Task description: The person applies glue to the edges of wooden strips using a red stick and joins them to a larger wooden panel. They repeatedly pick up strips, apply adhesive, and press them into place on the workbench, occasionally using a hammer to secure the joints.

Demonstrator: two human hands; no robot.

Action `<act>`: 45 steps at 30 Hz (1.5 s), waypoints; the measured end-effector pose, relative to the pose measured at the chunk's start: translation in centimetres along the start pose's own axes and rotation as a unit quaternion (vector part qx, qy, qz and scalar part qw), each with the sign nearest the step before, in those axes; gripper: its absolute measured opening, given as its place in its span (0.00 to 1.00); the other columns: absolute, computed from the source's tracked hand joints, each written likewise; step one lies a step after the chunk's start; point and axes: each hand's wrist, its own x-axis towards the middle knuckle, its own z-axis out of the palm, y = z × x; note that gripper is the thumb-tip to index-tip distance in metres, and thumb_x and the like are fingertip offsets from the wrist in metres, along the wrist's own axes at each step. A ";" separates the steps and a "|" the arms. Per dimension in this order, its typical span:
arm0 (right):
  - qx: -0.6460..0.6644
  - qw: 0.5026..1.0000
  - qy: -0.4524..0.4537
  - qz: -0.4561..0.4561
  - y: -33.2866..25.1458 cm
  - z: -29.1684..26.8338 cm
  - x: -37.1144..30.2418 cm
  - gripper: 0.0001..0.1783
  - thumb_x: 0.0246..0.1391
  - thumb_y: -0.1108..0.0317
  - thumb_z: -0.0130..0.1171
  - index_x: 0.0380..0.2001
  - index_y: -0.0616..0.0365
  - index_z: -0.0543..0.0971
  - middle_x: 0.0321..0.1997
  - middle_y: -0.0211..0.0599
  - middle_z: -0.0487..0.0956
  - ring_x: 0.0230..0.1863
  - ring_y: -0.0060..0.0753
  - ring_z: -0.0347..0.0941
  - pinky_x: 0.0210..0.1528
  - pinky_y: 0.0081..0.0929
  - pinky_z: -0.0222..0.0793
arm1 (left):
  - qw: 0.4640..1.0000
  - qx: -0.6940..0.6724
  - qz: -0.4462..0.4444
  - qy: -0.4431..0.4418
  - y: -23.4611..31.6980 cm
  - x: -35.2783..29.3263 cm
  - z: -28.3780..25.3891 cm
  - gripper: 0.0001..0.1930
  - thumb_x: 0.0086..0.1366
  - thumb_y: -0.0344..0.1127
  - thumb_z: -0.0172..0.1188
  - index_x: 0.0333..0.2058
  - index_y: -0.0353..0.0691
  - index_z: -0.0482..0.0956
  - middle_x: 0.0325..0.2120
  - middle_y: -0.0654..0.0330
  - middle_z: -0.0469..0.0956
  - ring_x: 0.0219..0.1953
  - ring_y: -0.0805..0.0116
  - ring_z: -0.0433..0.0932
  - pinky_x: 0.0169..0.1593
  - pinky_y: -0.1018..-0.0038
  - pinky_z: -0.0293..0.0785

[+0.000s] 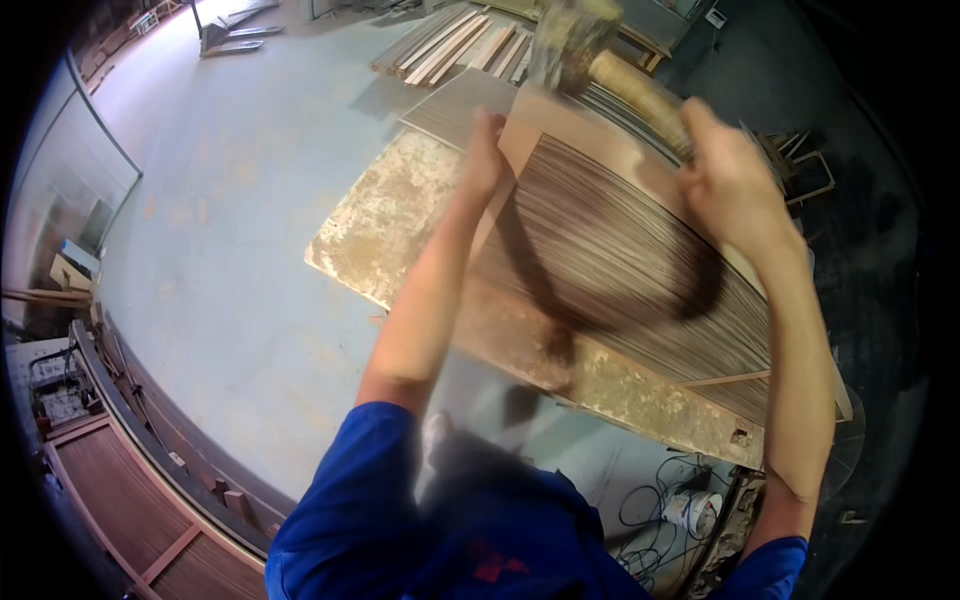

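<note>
My right hand (pixel 725 175) is closed around the pale handle (pixel 640 95) of a mallet. Blurred by motion, the mallet's thick head (pixel 572 45) is raised over the far left corner of a framed wooden panel (pixel 600 215). The panel has dark streaked grain and a lighter frame, and it lies on a worn, stained worktable (pixel 380 205). At the panel's left end, my left hand (pixel 485 155) is closed on the frame's edge, its fingers partly hidden. Shadows of my arms fall across the grain.
Long wooden strips (pixel 460 45) lie stacked beyond the table. A pallet jack (pixel 235 35) stands far left. Another framed panel (pixel 130 500) is at lower left. Below the table's near right corner are a white bucket (pixel 692 512) and tangled cables (pixel 650 545).
</note>
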 end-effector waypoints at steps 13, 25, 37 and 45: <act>0.134 0.985 0.096 -0.052 3.9 4.7 -2.8 0.14 0.55 0.79 0.56 0.45 0.65 0.69 0.33 0.63 0.76 0.39 0.65 0.76 0.38 0.51 0.68 | 0.988 0.154 0.032 0.004 4.2 -4.6 7.8 0.41 0.78 0.64 0.30 0.66 0.29 0.66 0.65 0.44 0.68 0.67 0.53 0.66 0.71 0.61 0.55; 0.088 0.926 -0.046 0.364 20.0 -10.0 -40.9 0.17 0.59 0.72 0.61 0.51 0.63 0.75 0.25 0.48 0.80 0.26 0.44 0.81 0.29 0.35 0.75 | 0.601 0.664 0.416 -0.154 -0.3 -11.3 36.0 0.17 0.72 0.42 0.57 0.50 0.34 0.79 0.48 0.48 0.81 0.52 0.47 0.78 0.57 0.54 0.71; -0.081 0.967 0.064 0.232 44.0 -11.8 -56.2 0.17 0.54 0.76 0.60 0.46 0.68 0.71 0.36 0.60 0.78 0.38 0.64 0.77 0.42 0.49 0.73 | 0.509 0.774 0.107 -0.362 -17.8 -20.5 60.6 0.41 0.78 0.64 0.31 0.35 0.34 0.85 0.35 0.37 0.83 0.42 0.36 0.81 0.49 0.49 0.75; -0.076 0.967 0.091 0.225 45.5 -10.7 -57.4 0.14 0.54 0.76 0.60 0.43 0.66 0.69 0.30 0.60 0.77 0.38 0.69 0.75 0.37 0.52 0.70 | 0.490 0.789 0.101 -0.356 -18.1 -21.1 61.4 0.43 0.78 0.65 0.32 0.28 0.33 0.85 0.31 0.38 0.83 0.39 0.36 0.81 0.48 0.49 0.76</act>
